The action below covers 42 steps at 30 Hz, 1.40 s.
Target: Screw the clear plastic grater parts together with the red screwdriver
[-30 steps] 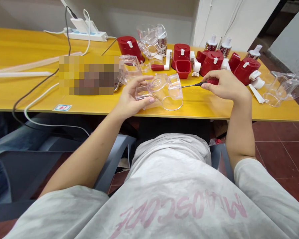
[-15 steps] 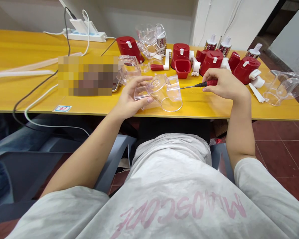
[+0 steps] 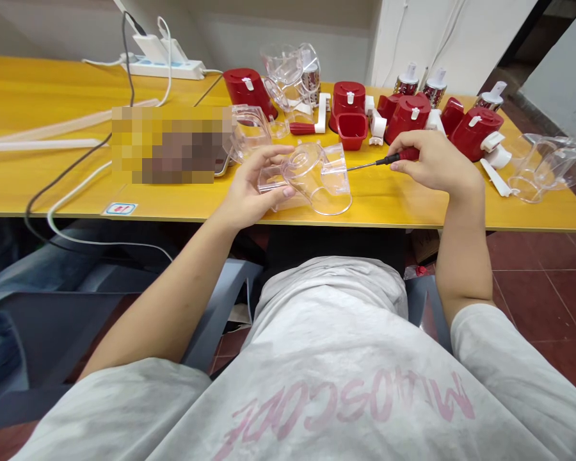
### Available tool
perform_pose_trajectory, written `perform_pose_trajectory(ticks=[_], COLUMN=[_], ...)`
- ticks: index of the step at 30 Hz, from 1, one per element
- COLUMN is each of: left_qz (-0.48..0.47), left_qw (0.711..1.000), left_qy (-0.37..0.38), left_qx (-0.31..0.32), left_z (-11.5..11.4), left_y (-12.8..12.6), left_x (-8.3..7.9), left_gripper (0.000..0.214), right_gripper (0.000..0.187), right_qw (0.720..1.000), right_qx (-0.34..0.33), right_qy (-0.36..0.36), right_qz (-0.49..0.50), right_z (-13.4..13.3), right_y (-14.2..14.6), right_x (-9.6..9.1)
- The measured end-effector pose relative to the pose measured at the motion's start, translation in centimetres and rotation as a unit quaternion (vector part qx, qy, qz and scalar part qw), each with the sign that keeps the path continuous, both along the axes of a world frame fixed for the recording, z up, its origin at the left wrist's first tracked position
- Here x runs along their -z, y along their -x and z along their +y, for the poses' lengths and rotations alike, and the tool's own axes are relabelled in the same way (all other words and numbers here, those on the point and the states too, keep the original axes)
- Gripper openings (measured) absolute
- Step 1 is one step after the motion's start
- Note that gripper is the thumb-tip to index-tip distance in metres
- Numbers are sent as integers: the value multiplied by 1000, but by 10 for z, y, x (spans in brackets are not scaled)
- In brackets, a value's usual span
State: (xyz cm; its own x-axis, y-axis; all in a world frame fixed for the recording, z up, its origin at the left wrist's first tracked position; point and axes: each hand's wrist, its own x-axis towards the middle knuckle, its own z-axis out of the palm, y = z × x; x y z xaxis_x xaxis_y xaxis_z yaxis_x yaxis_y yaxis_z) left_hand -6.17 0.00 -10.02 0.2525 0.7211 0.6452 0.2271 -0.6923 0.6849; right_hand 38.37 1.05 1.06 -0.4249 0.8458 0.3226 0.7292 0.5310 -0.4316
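My left hand (image 3: pixel 256 189) is closed round one end of a clear plastic housing (image 3: pixel 317 186) with tube-like openings, lying at the table's front edge. A screwdriver (image 3: pixel 388 159) with a red and black handle is gripped in my right hand (image 3: pixel 429 160). Its thin shaft points left, and the tip meets the right side of the housing; whether it sits inside an opening or only touches it, I cannot tell. Just behind the housing is a white crank with a red handle (image 3: pixel 303 129), and a small red tray (image 3: pixel 352 131) stands to its right.
Several red plastic bases (image 3: pixel 348 102) line the back of the yellow table (image 3: pixel 67 192). More clear housings (image 3: pixel 532 176) stand at the far right, near metal drums with white stems (image 3: pixel 434 88). A power strip (image 3: pixel 166 67) and trailing cables occupy the left.
The screwdriver's handle has tipped slightly upward with my right hand, its tip staying at the housing. My left hand and the clear housing look unmoved.
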Motion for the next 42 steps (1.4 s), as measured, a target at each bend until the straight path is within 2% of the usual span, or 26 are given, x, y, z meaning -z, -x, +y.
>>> perform_pose_trajectory(ticks=[6, 11, 16, 19, 23, 30, 33, 36, 40, 42], left_qz=[-7, -7, -2, -2, 2, -6, -5, 6, 3, -1], left_qw=[1000, 1000, 1000, 1000, 1000, 1000, 1000, 1000, 1000, 1000], left_qy=[-16, -25, -4, -7, 3, -4, -12, 0, 5, 6], left_qx=[8, 15, 6, 7, -3, 15, 17, 4, 2, 6], left_z=[3, 4, 2, 1, 0, 1, 0, -1, -2, -2], left_y=[1, 1, 1, 0, -1, -1, 0, -1, -1, -1], left_x=[4, 5, 2, 1, 0, 1, 2, 0, -1, -1], left_gripper=[96, 94, 100, 101, 101, 98, 97, 101, 102, 101], right_gripper=[13, 20, 21, 18, 12, 24, 21, 39, 25, 25], right_qw=[1000, 997, 996, 996, 999, 999, 998, 996, 998, 999], right_qx=[7, 45, 25, -2, -7, -7, 10, 36, 31, 22], right_qy=[13, 48, 78, 84, 51, 43, 60, 73, 51, 41], right_qz=[-16, -45, -34, -30, -12, 24, 5, -27, -16, -4], right_z=[0, -9, -12, -8, -2, 0, 2, 4, 3, 1], right_y=[0, -1, -11, -16, -15, -12, -10, -9, -9, -8], right_x=[3, -11, -22, -18, -7, -4, -4, -2, -1, -3])
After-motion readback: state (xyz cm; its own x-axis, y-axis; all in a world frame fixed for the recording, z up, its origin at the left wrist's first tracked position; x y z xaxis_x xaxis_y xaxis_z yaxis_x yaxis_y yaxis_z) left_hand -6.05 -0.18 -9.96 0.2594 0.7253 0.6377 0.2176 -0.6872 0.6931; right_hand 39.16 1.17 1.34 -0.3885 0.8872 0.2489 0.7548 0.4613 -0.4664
